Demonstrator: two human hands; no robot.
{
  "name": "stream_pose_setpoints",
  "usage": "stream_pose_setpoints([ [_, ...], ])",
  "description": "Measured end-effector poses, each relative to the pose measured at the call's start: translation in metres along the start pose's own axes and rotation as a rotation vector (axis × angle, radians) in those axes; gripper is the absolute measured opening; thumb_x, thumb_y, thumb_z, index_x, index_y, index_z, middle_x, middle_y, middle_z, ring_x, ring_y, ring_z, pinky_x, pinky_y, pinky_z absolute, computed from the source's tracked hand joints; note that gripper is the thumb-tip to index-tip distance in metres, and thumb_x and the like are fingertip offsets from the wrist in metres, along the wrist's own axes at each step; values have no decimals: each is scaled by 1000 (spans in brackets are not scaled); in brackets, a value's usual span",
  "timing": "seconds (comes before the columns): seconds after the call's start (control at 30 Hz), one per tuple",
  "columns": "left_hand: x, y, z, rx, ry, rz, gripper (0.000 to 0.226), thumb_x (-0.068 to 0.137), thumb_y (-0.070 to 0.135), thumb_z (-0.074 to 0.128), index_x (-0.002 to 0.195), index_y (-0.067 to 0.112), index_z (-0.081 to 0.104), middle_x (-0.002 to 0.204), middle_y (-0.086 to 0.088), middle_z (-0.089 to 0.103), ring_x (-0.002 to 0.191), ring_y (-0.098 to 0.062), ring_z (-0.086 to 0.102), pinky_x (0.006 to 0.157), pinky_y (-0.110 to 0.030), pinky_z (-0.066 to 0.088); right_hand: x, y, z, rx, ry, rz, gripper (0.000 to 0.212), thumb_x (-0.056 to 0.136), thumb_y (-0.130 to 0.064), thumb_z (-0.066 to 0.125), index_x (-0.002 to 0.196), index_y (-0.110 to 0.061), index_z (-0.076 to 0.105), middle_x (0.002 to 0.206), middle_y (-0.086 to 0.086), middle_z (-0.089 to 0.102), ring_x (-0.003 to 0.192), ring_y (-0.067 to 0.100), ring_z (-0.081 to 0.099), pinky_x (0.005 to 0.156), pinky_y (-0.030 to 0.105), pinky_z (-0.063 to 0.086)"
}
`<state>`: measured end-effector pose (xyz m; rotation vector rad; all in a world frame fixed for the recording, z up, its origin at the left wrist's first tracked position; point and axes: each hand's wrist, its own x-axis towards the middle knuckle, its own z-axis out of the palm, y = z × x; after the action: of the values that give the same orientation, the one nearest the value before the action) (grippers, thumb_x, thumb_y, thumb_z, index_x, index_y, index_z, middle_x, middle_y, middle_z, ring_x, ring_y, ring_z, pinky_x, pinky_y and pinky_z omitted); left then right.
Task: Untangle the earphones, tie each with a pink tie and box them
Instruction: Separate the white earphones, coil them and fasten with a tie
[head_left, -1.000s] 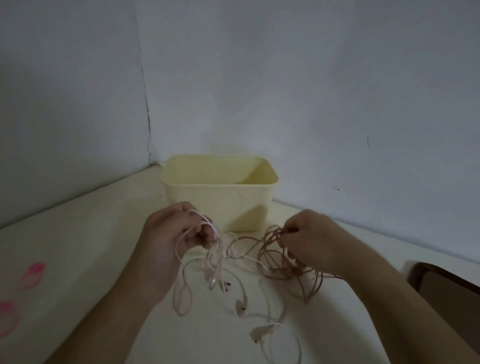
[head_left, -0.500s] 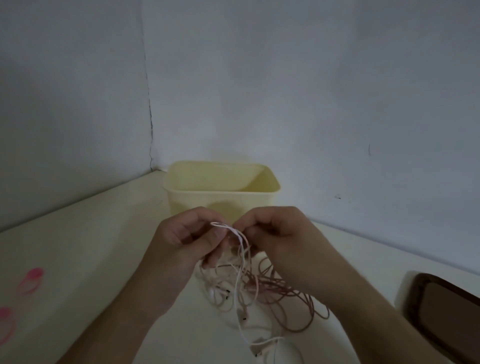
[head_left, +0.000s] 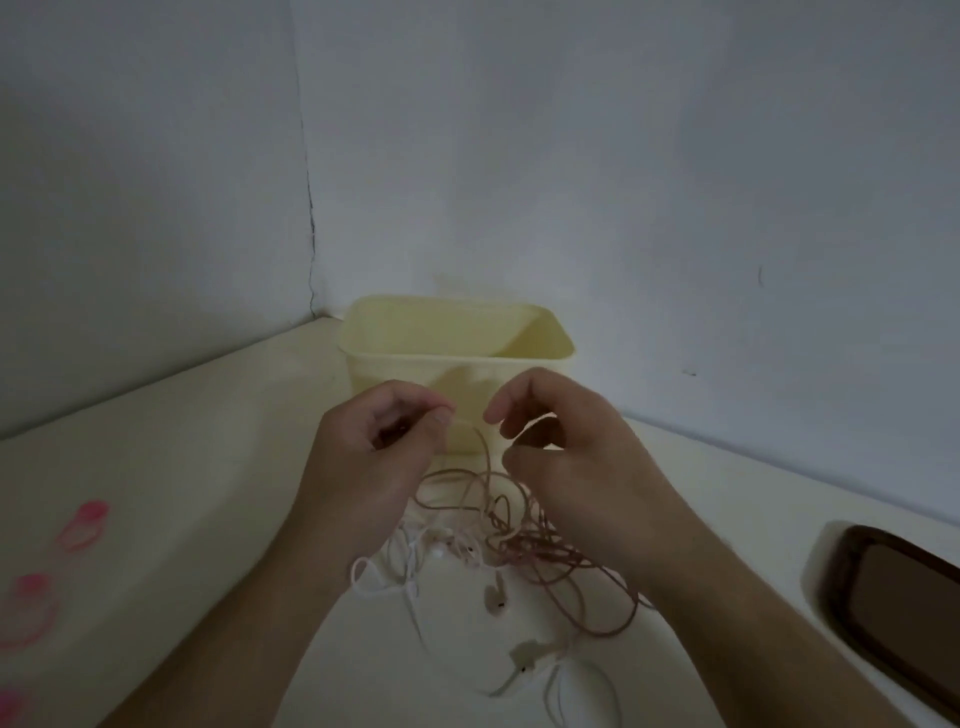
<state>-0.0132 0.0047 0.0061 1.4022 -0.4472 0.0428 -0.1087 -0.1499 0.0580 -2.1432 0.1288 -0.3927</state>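
A tangle of pink and white earphone cables (head_left: 498, 540) lies on the white table (head_left: 182, 493) in front of a pale yellow box (head_left: 457, 353). My left hand (head_left: 374, 457) pinches a thin cable strand between thumb and forefinger and lifts it above the tangle. My right hand (head_left: 571, 457) hovers just right of it with fingers curved, and I cannot tell whether it holds a strand. Loose earbuds (head_left: 493, 597) and a white plug piece (head_left: 524, 657) rest nearer to me. Pink ties (head_left: 83, 525) lie at the far left.
Grey walls meet in a corner behind the box. A dark brown tray (head_left: 904, 597) sits at the table's right edge. More pink ties (head_left: 26, 608) lie along the left edge of the view.
My hands have drawn slightly apart and risen. The white strand held between them has dropped, and most of the cable now lies on the table under my hands.
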Motion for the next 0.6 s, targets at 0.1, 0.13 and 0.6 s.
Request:
stream_pose_setpoints([
  [0.1,3,-2,-1,-17,39,-42,12,95,7,71,88,15,77,68,-4,64,53,-12,48,47,-25,39,-6,-9,5,-152,-83,-146,35,81,2,59,89,-29,71,92,-10,65,76,11,63,59,22,52],
  [0.13,3,-3,-1,-13,57,-48,11,95,7,71,89,14,76,69,-4,64,54,-13,50,48,-26,42,-9,-12,7,-239,-153,-203,32,81,-3,62,92,-30,73,92,-12,65,81,8,62,66,18,50],
  [0.6,18,-24,-19,160,354,-75,9,95,17,69,89,22,74,77,2,69,60,-15,53,62,-30,41,2,-7,-7,-198,123,-314,19,100,-28,71,86,-32,83,92,-15,77,91,5,66,84,15,48],
])
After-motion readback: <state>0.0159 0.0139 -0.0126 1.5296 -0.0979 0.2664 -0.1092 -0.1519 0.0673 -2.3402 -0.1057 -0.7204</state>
